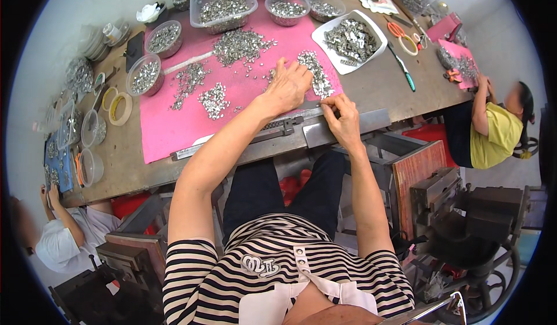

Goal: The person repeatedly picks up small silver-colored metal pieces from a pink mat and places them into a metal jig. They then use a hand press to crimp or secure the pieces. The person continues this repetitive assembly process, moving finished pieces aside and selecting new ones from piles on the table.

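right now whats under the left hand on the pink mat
The left hand rests on the pink mat amid small silvery metal parts. Whatever lies beneath its palm is covered.

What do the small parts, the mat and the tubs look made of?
Small parts: likely metal, silvery and glinting. Mat: pink, matte, probably foam or rubber sheet; cannot tell which. Tubs: clear plastic, contents showing through the walls.
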The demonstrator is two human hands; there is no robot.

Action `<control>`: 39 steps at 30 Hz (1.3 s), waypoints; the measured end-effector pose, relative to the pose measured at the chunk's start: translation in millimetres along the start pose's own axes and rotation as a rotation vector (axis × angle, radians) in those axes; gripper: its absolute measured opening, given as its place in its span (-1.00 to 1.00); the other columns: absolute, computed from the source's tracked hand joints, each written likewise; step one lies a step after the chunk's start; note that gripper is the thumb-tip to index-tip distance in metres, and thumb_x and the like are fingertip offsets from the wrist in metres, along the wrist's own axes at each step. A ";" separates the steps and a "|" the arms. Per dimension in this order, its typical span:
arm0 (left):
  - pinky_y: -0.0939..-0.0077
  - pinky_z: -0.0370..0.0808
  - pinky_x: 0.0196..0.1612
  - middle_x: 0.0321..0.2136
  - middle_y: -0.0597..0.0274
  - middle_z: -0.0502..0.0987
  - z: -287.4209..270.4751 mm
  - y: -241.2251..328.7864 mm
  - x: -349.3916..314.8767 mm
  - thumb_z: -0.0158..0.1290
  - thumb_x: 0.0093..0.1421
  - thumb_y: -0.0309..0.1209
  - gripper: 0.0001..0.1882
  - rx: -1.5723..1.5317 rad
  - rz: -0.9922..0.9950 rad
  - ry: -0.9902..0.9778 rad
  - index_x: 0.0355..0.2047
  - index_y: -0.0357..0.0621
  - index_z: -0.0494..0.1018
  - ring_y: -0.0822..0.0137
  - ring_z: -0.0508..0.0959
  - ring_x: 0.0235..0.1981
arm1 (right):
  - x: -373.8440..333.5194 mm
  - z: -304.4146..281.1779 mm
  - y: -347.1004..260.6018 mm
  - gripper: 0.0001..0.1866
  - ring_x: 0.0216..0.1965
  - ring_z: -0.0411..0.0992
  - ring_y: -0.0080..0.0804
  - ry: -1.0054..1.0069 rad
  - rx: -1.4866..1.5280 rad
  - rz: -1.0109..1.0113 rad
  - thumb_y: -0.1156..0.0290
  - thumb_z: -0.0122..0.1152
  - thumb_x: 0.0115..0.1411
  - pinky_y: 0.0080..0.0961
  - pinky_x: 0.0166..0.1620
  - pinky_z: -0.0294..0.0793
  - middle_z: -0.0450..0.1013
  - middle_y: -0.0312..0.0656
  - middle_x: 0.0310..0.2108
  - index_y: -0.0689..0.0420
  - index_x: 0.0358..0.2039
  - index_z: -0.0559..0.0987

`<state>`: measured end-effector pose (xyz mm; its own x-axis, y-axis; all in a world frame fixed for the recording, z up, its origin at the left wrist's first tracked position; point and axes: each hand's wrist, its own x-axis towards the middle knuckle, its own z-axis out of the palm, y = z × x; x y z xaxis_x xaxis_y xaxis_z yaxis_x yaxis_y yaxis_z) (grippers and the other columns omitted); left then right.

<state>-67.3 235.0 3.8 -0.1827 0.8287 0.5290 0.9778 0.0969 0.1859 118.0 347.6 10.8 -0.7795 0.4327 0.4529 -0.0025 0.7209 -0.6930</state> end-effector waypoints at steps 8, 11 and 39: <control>-0.11 0.20 0.17 -0.26 0.25 0.53 -25.9 9.7 -18.6 0.19 0.25 -0.39 -0.93 -0.090 -0.037 -0.043 -0.27 -0.02 0.57 0.15 0.49 -0.09 | 2.5 7.6 3.5 -0.90 -0.31 0.46 -0.34 0.006 -0.166 -0.135 0.51 0.39 0.12 -0.32 -0.14 0.26 0.44 -0.31 -0.42 0.08 -0.35 0.63; -0.07 0.19 0.17 -0.26 0.29 0.56 -26.0 5.3 -21.0 0.21 0.25 -0.36 -0.93 -0.152 -0.095 -0.001 -0.27 0.01 0.59 0.17 0.50 -0.09 | 2.5 9.5 2.2 -0.90 -0.30 0.45 -0.31 0.017 -0.206 -0.171 0.51 0.38 0.13 -0.29 -0.14 0.26 0.43 -0.29 -0.42 0.10 -0.35 0.61; 0.16 0.27 0.09 -0.32 0.23 0.53 -92.1 54.7 -109.5 0.24 0.17 -0.51 -0.87 -0.175 -0.283 0.108 -0.28 -0.13 0.53 0.19 0.52 -0.24 | -6.4 33.2 -64.1 -0.85 -0.15 0.44 -0.18 -0.155 -0.024 -0.380 0.55 0.35 0.12 -0.24 -0.04 0.32 0.48 -0.18 -0.24 0.14 -0.31 0.54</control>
<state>-3.3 98.9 32.4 -0.4633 0.7187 0.5185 0.8559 0.2112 0.4720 102.3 280.6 33.8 -0.8108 0.0478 0.5833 -0.2956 0.8268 -0.4786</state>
